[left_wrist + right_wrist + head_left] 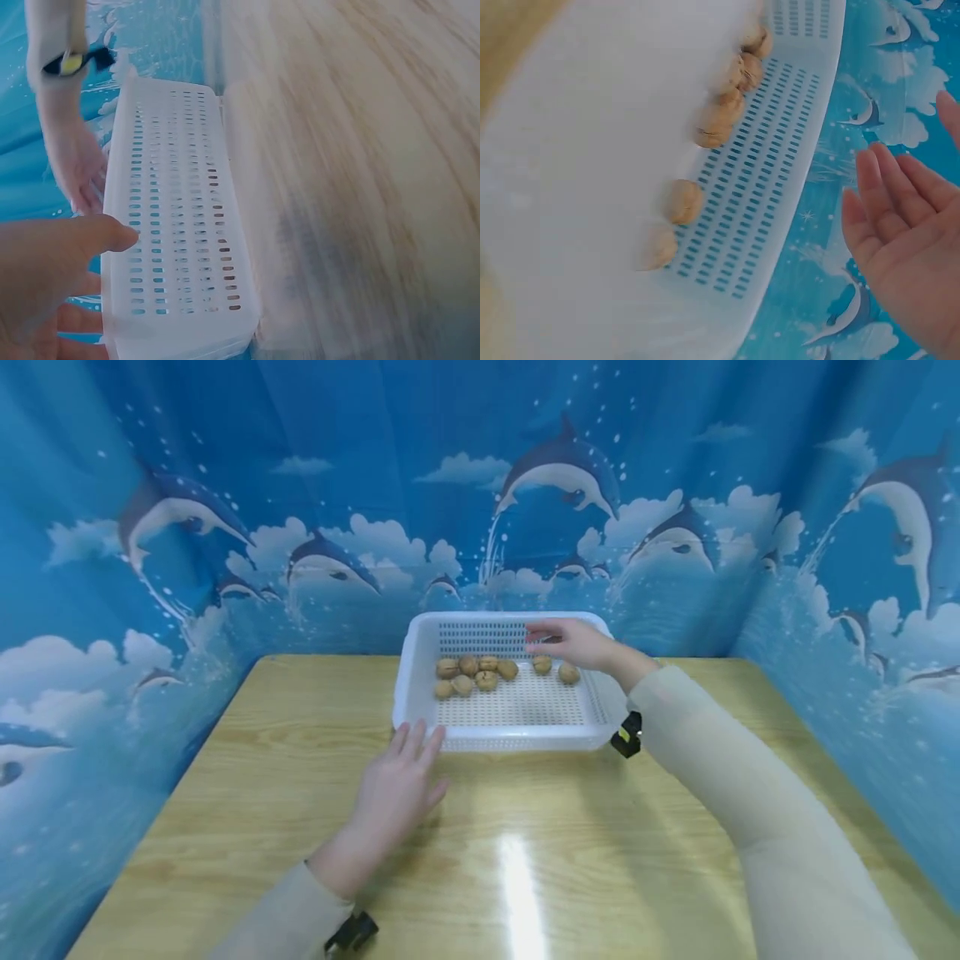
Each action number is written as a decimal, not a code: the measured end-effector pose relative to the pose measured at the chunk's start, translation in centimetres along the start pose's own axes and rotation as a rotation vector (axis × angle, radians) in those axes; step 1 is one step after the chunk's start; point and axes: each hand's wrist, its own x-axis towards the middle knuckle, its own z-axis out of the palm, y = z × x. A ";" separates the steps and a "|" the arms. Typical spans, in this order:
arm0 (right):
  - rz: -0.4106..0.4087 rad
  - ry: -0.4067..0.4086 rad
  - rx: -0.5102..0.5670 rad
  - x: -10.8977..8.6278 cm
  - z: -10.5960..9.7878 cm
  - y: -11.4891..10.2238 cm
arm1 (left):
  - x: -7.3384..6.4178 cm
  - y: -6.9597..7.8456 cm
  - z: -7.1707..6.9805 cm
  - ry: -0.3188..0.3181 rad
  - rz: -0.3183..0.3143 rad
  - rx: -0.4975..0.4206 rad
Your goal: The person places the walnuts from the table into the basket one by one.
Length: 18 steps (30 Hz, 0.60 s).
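Note:
A white perforated plastic basket (510, 742) stands at the far side of the table, with several walnuts (486, 681) on its floor, most of them bunched toward the left and back. My right hand (573, 643) hovers over the basket's right part, above two walnuts that lie apart from the others. Its palm and loosely extended fingers (889, 199) hold nothing in the right wrist view. At the basket's front left corner is my left hand (397, 781), fingers spread and fingertips right at the rim. In the left wrist view its thumb (105, 234) overlaps the basket's side wall.
The basket rests on a light wooden table (315, 760), close to its back edge. A blue curtain (360, 460) printed with dolphins and clouds hangs behind and along both sides. Black wrist devices show at both sleeves.

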 end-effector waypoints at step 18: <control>0.016 0.203 -0.528 -15.2 4.5 5.8 | -0.8 -2.2 -1.7 -0.291 -0.076 -0.122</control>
